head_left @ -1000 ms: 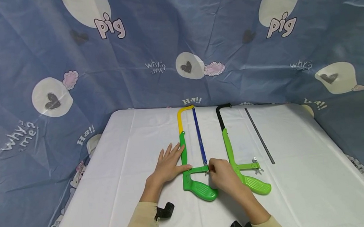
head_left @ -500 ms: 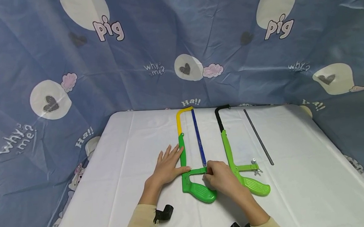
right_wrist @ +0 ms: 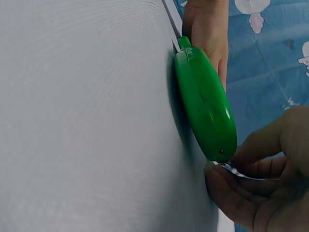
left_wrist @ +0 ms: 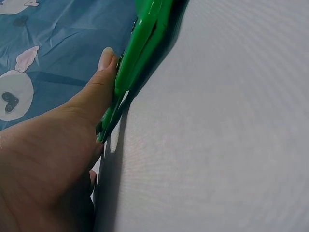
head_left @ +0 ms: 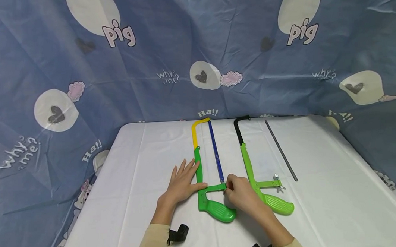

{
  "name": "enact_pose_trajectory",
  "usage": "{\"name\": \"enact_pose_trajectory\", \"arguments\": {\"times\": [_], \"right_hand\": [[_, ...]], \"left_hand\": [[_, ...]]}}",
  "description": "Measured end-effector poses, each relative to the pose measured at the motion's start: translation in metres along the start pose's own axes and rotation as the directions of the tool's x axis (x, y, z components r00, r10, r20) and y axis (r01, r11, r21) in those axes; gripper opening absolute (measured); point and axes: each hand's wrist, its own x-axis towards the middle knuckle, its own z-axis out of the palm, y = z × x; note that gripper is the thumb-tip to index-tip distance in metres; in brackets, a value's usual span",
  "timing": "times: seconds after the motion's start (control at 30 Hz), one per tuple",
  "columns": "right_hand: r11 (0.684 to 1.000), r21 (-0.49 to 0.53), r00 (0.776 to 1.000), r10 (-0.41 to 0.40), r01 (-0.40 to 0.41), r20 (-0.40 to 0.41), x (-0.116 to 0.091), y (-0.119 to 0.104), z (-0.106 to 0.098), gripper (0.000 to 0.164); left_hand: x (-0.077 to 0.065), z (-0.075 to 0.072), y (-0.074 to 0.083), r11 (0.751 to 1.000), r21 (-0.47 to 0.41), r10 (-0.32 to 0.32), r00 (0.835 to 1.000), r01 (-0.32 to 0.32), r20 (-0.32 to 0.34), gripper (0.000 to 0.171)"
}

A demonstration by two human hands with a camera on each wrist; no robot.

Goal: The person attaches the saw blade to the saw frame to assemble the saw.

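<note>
A hacksaw with a dark green handle and a yellow front arm lies flat on the table. Its blue blade runs from the yellow tip down to the green crossbar. My left hand rests on the frame with fingers spread and straight, thumb along the crossbar. At the crossbar's outer end, my right hand has its fingers curled in. The right wrist view shows a shiny metal wing nut pinched between that thumb and fingers, beside the handle's end.
To the right lies a second hacksaw frame, with a light green handle and black front arm. Farther right is a loose dark grey blade. White cloth covers the table; a blue printed curtain stands behind.
My right fingers have shifted slightly around the wing nut, dipping lower half a second ago and now sitting higher again. My left hand and the hacksaw stay in place; the head view has tilted slightly.
</note>
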Motion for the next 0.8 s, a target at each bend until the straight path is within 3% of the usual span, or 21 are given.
{"name": "enact_pose_trajectory", "arguments": {"times": [0.23, 0.53, 0.8], "right_hand": [[1.000, -0.011, 1.000, -0.017, 0.017, -0.009, 0.0009, 0.0006, 0.0001, 0.018], [0.994, -0.062, 0.993, -0.099, 0.095, -0.058, 0.0001, 0.0027, 0.0033, 0.024], [0.997, -0.019, 0.997, -0.077, 0.077, 0.001, 0.0006, 0.0003, 0.0045, 0.024]], "left_hand": [[0.0007, 0.0002, -0.0004, 1.000, 0.008, 0.007, 1.000, -0.007, -0.005, 0.090], [0.0002, 0.0008, 0.0009, 1.000, 0.012, 0.012, 1.000, -0.012, -0.009, 0.090], [-0.0001, 0.0002, 0.0005, 1.000, 0.007, 0.006, 1.000, -0.006, -0.006, 0.091]]}}
